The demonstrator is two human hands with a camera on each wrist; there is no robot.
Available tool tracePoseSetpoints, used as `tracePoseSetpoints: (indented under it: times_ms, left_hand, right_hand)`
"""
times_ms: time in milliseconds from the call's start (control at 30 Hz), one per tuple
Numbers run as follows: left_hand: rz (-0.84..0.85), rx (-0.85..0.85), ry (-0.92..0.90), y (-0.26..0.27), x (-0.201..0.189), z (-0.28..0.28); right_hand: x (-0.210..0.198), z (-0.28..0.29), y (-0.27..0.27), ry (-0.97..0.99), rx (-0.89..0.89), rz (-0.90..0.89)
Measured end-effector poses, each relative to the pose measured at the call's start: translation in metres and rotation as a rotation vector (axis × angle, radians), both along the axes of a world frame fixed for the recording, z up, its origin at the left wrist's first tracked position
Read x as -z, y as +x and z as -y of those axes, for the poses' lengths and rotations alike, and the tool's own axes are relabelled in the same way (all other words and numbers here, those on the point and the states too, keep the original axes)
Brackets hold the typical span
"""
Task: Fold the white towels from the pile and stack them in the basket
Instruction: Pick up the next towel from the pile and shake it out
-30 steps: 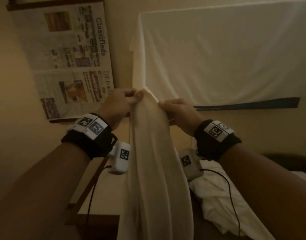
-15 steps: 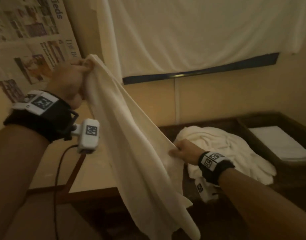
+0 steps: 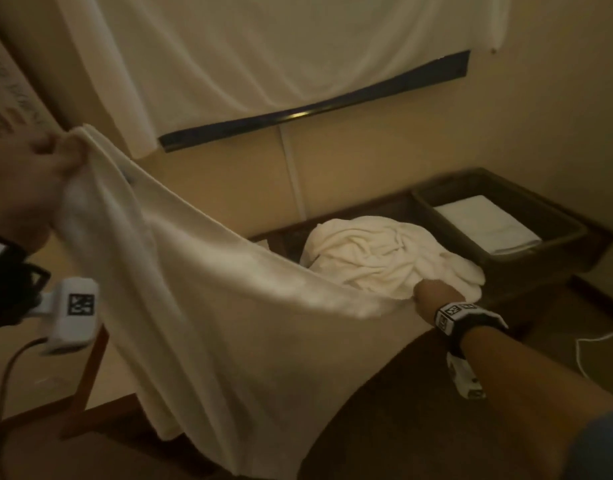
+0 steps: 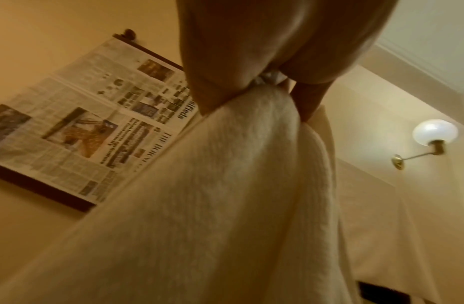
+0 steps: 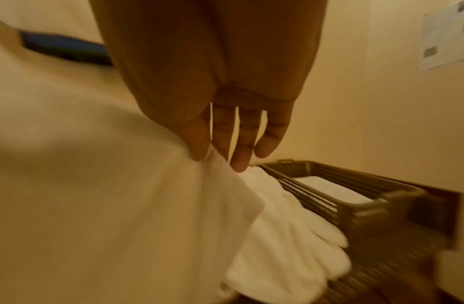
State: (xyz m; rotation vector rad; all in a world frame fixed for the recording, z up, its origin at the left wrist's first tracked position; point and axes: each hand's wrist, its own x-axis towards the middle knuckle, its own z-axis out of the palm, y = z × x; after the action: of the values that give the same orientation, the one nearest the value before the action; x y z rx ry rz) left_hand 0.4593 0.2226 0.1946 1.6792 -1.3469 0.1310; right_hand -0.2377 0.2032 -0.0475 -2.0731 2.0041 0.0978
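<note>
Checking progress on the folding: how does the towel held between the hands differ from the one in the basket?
The held towel is spread open in the air, pinched by the left hand and right hand; the basket towel is folded into a flat rectangle. The held towel slopes and sags; the basket towel lies level inside the basket. Both are white.

I count two hands: my left hand (image 3: 38,181) and my right hand (image 3: 433,299). One towel (image 3: 208,306) is stretched between them. One pile (image 3: 384,258) of loose towels lies toward the far edge of the dark table (image 3: 419,410) (how many are in the heap I cannot tell). One basket (image 3: 526,202) stands at the table's far right corner, with one folded stack (image 3: 485,223) inside. One framed newspaper (image 4: 90,123) and one wall lamp (image 4: 433,135) show.
</note>
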Motion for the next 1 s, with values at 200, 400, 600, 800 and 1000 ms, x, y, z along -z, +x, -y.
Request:
tracePoseSetpoints:
  times_ms: [200,400,600,800,1000]
  left_hand:
    - [0.087,0.252,0.061,-0.315,-0.075,-0.114]
    - [-0.02,0.369,0.101,-0.352,-0.071,-0.111]
    - [-0.111,0.432,0.098,-0.363,-0.075,-0.111]
    - [-0.162,0.343,0.092,-0.355,-0.064,-0.108]
    - [-0.256,0.263,0.044,-0.331,-0.065,-0.107]
  right_hand:
    - [-0.116,-0.024,0.105,-0.316,-0.381,0.529]
    - [-0.238,-0.082,0.166,-0.294,-0.597,1.281]
    - [-0.257,-0.087,0.18,-0.017,-0.568,1.508]
    - [-0.219,-0.081,0.152,0.196,-0.597,1.405]
    - [-0.102,-0.061,0.085,0.184,-0.477,0.927]
